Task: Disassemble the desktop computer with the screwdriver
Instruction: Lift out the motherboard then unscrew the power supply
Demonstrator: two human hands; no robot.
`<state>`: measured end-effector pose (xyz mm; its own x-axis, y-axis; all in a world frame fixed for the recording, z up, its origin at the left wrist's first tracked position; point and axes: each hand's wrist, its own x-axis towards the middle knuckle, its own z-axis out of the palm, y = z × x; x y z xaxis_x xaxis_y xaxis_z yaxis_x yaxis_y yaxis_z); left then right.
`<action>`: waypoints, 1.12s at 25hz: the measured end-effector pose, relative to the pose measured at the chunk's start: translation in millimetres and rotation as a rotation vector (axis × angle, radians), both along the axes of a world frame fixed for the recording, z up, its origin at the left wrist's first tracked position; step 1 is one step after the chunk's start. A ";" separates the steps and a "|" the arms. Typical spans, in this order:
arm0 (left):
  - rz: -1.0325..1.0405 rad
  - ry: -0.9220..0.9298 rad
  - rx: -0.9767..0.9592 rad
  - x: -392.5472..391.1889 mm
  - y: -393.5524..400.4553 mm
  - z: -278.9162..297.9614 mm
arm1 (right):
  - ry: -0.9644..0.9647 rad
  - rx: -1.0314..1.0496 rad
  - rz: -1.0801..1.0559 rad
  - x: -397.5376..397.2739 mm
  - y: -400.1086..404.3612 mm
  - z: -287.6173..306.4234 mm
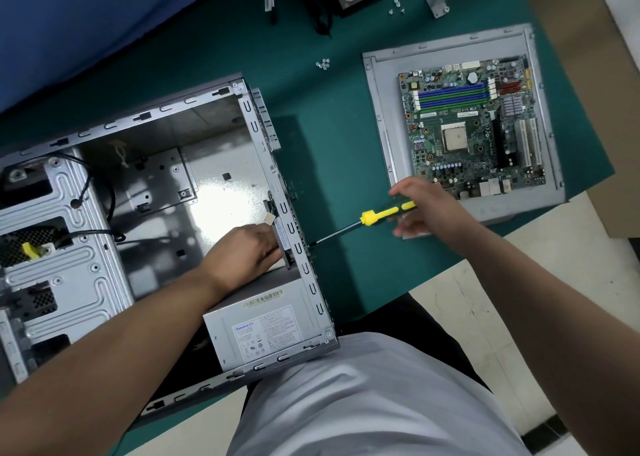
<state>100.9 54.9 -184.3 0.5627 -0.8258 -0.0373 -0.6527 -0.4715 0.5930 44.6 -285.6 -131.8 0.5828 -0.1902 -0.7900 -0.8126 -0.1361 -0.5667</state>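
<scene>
Lying nearly level, the screwdriver (pixel 360 221) points its tip left and slightly down at the rear wall of the computer case (pixel 294 220). The right hand (pixel 427 209) wraps its handle. The left hand (pixel 247 251) grips a part inside the case, above the power supply (pixel 266 324). On the green surface (pixel 332 150), a motherboard (pixel 471 133) rests on a side panel (pixel 384 116).

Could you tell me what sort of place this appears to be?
Probably an electronics repair or teardown workbench: a green mat carries an opened computer case, a removed motherboard and loose screws.
</scene>
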 end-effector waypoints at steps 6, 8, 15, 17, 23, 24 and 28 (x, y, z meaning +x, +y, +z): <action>-0.003 -0.031 -0.014 -0.2 -0.7 -0.1 | -0.064 0.214 -0.200 -3.5 -2.9 -4.0; 0.001 -0.030 -0.020 0.0 -0.3 -1.6 | -0.057 0.276 -0.226 -2.8 -3.7 -4.3; 0.012 -0.044 -0.036 -0.5 -0.9 -5.6 | -0.101 0.197 -0.277 -5.1 0.3 -7.6; 0.017 -0.039 -0.038 -0.8 -0.3 -6.3 | -0.091 0.191 -0.306 -6.3 -3.1 -10.3; 0.011 -0.060 -0.028 -0.5 -0.4 -4.7 | -0.154 0.229 -0.365 -9.1 -1.4 -13.1; 0.011 -0.058 -0.028 -0.3 -0.2 -4.5 | -0.173 0.222 -0.361 -10.3 4.2 -14.3; 0.006 -0.051 -0.032 -0.4 -0.5 -3.1 | -0.208 -0.062 -0.080 -18.5 30.5 -21.6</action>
<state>100.5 54.5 -187.4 0.5682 -0.8227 0.0178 -0.6797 -0.4570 0.5738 26.2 -255.1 -153.4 0.7132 -0.2863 -0.6398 -0.6886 -0.1157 -0.7158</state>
